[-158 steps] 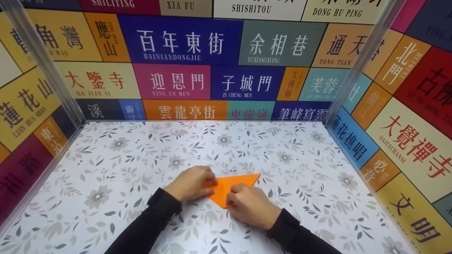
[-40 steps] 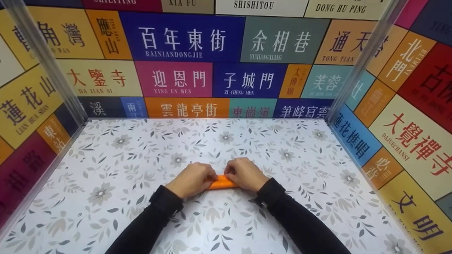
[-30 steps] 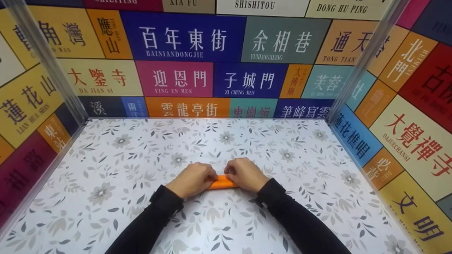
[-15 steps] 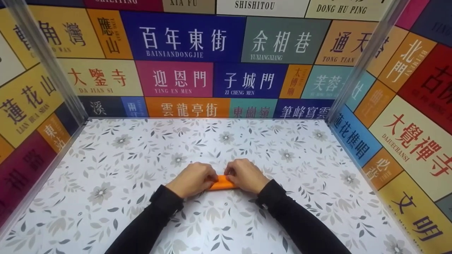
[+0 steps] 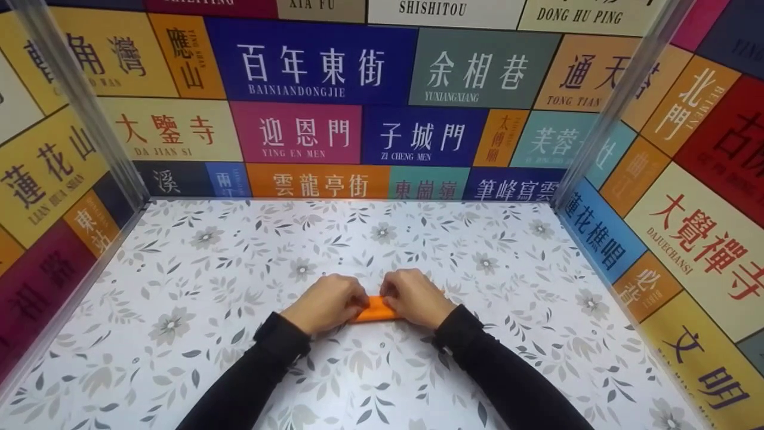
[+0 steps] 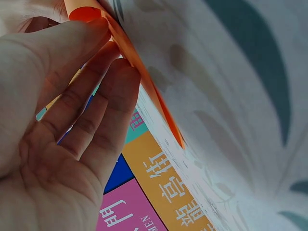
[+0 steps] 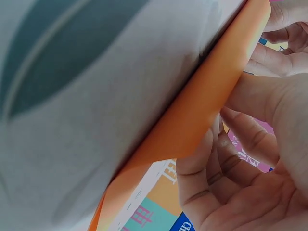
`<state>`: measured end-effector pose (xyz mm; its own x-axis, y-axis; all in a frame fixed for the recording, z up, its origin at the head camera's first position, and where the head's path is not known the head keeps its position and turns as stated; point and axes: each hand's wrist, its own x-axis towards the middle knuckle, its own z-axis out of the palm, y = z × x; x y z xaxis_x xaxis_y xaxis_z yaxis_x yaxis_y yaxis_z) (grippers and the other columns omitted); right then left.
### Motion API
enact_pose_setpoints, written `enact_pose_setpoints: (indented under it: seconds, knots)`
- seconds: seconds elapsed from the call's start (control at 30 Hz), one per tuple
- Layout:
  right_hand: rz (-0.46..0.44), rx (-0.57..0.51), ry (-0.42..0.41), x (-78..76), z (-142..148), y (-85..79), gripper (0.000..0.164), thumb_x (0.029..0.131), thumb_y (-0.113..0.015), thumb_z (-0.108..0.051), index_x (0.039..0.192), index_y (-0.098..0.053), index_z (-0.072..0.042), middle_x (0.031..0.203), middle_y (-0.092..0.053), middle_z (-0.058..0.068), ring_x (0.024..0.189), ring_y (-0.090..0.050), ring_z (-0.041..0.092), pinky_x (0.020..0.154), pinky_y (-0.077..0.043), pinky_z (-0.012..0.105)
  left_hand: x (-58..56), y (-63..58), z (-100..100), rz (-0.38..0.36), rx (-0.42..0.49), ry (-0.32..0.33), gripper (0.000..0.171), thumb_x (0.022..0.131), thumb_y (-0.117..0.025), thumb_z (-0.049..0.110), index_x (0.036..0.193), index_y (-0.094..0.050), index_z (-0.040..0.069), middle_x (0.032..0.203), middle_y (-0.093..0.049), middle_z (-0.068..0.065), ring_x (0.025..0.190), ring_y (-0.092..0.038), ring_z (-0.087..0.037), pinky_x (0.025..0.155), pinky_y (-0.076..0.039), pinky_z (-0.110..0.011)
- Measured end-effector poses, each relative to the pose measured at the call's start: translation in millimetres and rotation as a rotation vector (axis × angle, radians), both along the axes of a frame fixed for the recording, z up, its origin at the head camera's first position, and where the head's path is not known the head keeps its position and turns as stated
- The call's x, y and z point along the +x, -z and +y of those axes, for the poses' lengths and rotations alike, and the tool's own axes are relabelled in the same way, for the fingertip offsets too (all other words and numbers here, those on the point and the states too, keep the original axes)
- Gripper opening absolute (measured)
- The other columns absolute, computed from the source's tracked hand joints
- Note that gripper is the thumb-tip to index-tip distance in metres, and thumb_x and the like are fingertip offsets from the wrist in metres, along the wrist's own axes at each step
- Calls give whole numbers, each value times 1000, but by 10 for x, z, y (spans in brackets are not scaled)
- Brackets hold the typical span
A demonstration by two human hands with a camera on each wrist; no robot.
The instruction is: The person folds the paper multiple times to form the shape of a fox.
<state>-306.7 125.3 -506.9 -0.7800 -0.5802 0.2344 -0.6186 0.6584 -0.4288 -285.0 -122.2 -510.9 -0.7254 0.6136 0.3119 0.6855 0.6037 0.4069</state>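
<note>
A piece of orange paper lies on the patterned table in front of me, bent over into a narrow curved band. My left hand pinches its left part with thumb and fingertips. On the other side my right hand pinches the upper edge, close to the left. Seen from the right wrist, the paper forms a rounded fold, with a pointed flap running out flat beyond the fingers. The left wrist view shows the paper's thin edge along the tabletop, tapering to a tip. Both ends are covered by my hands in the head view.
The white tabletop carries a grey leaf and flower print. Upright panels of coloured name signs enclose it at the back and both sides, with clear strips at the corners. Black sleeves cover both arms.
About five seconds ago the paper was a flat triangle; now it is curled into a band. My right hand has moved farther from me, level with the left. Over the last second both hands stay nearly still.
</note>
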Motion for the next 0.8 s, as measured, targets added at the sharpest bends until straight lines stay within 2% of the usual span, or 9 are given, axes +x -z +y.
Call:
enact_pose_setpoints:
  seconds: [0.13, 0.23, 0.5, 0.6, 0.7, 0.8]
  knots:
    - [6, -15, -11, -11, -10, 7, 13, 92, -83, 3, 91, -82, -9, 88, -82, 6, 81, -73, 19, 79, -63, 32, 0, 2, 4, 0, 3, -1, 17, 94, -88, 0, 109, -91, 7, 104, -90, -8, 97, -85, -27, 93, -71, -44]
    - [-19, -11, -2, -27, -21, 12, 11, 92, -83, 3, 91, -84, -9, 87, -83, 5, 80, -72, 17, 79, -62, 31, 4, 6, 7, -14, 1, -11, 13, 98, -88, 3, 109, -91, 7, 104, -90, -8, 96, -85, -26, 93, -71, -44]
    - [-102, -35, 15, -74, -23, 22, 7, 95, -86, 1, 92, -87, -5, 84, -84, 6, 75, -67, 13, 75, -59, 30, 27, -27, 42, -142, 44, -90, 9, 106, -83, 13, 108, -91, 9, 103, -89, -6, 92, -81, -21, 88, -69, -40]
    - [-118, -41, 16, -93, -12, 7, 7, 94, -86, 1, 92, -88, -5, 84, -84, 6, 75, -68, 12, 75, -59, 28, 38, -48, 88, -148, 80, -113, 7, 105, -84, 14, 106, -91, 11, 101, -89, -5, 91, -81, -20, 88, -68, -39]
    - [-121, -46, 10, -108, 5, -6, 8, 92, -85, 2, 91, -89, -5, 84, -85, 6, 75, -68, 11, 75, -59, 27, 66, -57, 156, -138, 117, -109, 6, 103, -86, 13, 102, -91, 12, 97, -88, -5, 90, -80, -20, 87, -67, -38]
    - [-118, -47, 9, -117, 21, -10, 9, 89, -84, 2, 89, -89, -6, 82, -85, 5, 74, -68, 11, 75, -59, 27, 98, -40, 231, -162, 133, -119, 4, 100, -88, 14, 98, -91, 13, 92, -87, -2, 86, -78, -17, 84, -65, -35]
